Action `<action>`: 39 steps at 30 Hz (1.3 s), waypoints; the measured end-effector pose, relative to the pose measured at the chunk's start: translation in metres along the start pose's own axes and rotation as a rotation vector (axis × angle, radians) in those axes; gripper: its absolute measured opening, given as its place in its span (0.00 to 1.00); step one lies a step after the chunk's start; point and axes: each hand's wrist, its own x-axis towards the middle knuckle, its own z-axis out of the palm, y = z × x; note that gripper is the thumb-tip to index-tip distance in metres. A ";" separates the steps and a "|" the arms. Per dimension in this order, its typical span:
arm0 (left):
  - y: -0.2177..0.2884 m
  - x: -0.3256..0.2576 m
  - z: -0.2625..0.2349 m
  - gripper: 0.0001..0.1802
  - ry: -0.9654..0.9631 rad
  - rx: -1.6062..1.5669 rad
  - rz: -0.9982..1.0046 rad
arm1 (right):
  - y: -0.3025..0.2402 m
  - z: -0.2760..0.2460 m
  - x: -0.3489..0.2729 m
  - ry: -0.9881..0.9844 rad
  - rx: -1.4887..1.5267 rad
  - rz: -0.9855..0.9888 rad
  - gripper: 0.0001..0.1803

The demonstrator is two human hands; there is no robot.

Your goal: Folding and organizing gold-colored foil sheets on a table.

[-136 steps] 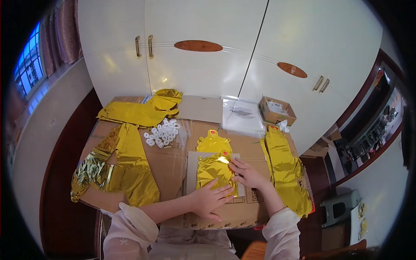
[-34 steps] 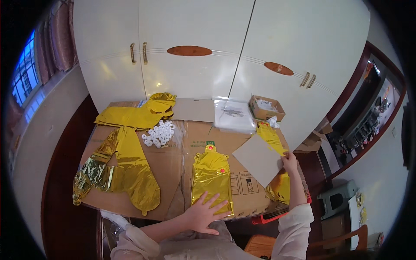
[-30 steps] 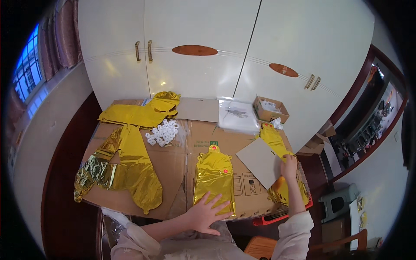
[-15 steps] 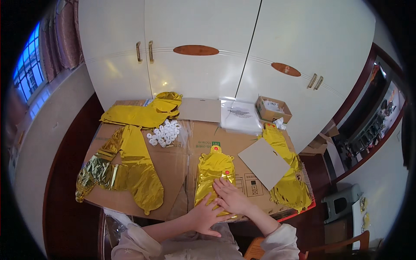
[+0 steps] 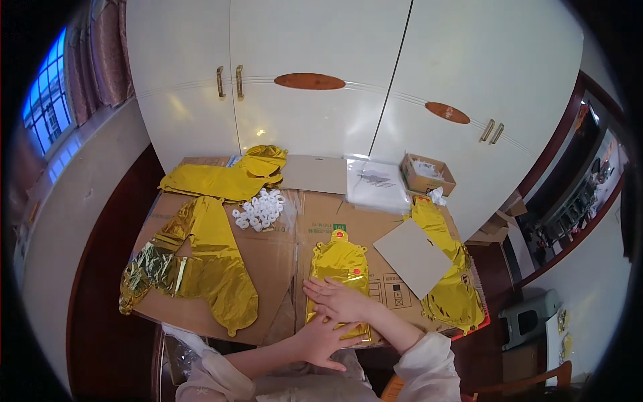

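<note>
While I scan from frame left, gold foil shapes (image 5: 201, 261) lie flat on the cardboard (image 5: 268, 268). Lower centre, the foil balloon (image 5: 339, 268) lies deflated; left hand (image 5: 325, 340) and right hand (image 5: 341, 301) press it, fingers spread flat, gripping nothing. I judge it light, thin, slippery, crease-prone; best pinched at an edge. Grey card (image 5: 413, 256) sits right of it.

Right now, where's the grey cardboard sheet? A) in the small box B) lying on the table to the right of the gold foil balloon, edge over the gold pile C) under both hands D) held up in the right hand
B: the grey cardboard sheet lies flat beside the gold foil balloon, which both the right hand and left hand press flat.
</note>
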 end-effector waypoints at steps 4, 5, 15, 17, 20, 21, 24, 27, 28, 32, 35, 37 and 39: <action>-0.001 0.001 -0.001 0.44 0.080 0.043 0.022 | 0.019 -0.001 0.011 0.053 -0.051 -0.009 0.30; -0.002 0.001 0.001 0.44 0.072 0.044 0.020 | 0.022 -0.002 0.013 0.065 -0.072 -0.011 0.30; -0.002 0.001 -0.001 0.44 0.044 0.038 0.003 | 0.027 -0.004 0.024 0.151 -0.154 0.122 0.30; 0.000 0.000 -0.002 0.44 0.043 0.037 0.002 | 0.030 -0.001 0.024 0.232 -0.097 0.138 0.28; 0.000 -0.001 0.001 0.44 0.047 0.040 -0.001 | 0.029 -0.011 0.021 0.315 -0.115 0.117 0.25; 0.000 -0.001 0.001 0.44 0.047 0.038 -0.004 | 0.025 -0.016 0.020 0.335 -0.134 0.103 0.24; 0.000 0.000 0.000 0.44 0.053 0.064 0.001 | 0.011 -0.032 0.011 0.156 -0.194 0.071 0.20; 0.001 0.000 -0.004 0.44 0.043 0.069 0.005 | 0.017 -0.013 0.011 0.254 -0.182 0.107 0.19; 0.001 0.000 -0.004 0.44 0.036 0.075 0.004 | 0.019 -0.011 0.013 0.260 -0.183 0.133 0.20; 0.003 0.000 -0.002 0.44 0.014 0.080 -0.003 | 0.034 -0.009 0.018 0.304 -0.223 0.225 0.23; 0.004 -0.002 -0.005 0.43 0.016 0.096 -0.009 | 0.043 -0.023 0.012 0.484 -0.184 0.313 0.22; 0.004 -0.001 -0.005 0.43 0.029 0.103 -0.007 | 0.050 -0.039 -0.005 0.554 -0.073 0.443 0.24; 0.004 -0.001 -0.004 0.44 0.047 0.105 0.001 | 0.057 -0.061 -0.031 0.534 0.091 0.633 0.28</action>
